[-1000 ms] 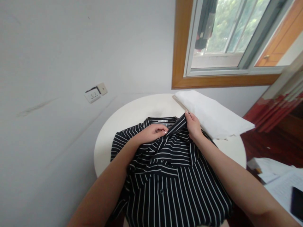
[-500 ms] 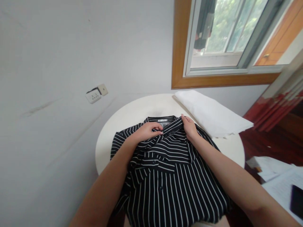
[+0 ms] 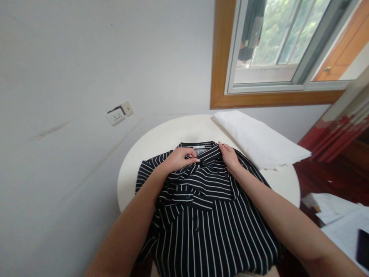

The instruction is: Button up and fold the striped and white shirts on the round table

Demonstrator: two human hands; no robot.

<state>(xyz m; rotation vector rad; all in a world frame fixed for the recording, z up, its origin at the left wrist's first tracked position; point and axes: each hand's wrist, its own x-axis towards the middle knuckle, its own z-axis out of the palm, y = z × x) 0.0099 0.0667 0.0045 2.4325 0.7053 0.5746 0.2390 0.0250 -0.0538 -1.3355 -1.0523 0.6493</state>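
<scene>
Right now the black-and-white striped shirt (image 3: 221, 238) fills the lower middle of the frame, its bunched upper part lying over the round white table (image 3: 135, 169). Its collar (image 3: 212, 153) stretches between the two hands near the centre. Compared with one second ago, the right hand (image 3: 229, 157) has come inward and lower, drawing its end of the collar nearer the neck opening, and the left hand (image 3: 183, 158) has shifted slightly leftward. A dark button (image 3: 188, 197) now shows on the rumpled front, just left of centre; since half a second ago, little has changed.

The right hand reaches in from the lower right and pinches the collar's end between thumb and fingers. The left hand comes from the lower left, bent over the neckline, its thumb tip against the collar; whether its fingers press together on fabric, I cannot tell.

Beyond the right hand, a folded white cloth (image 3: 256, 138) lies right of centre. Papers (image 3: 340, 221) occupy the lower right, a wall socket (image 3: 115, 116) the middle left.
</scene>
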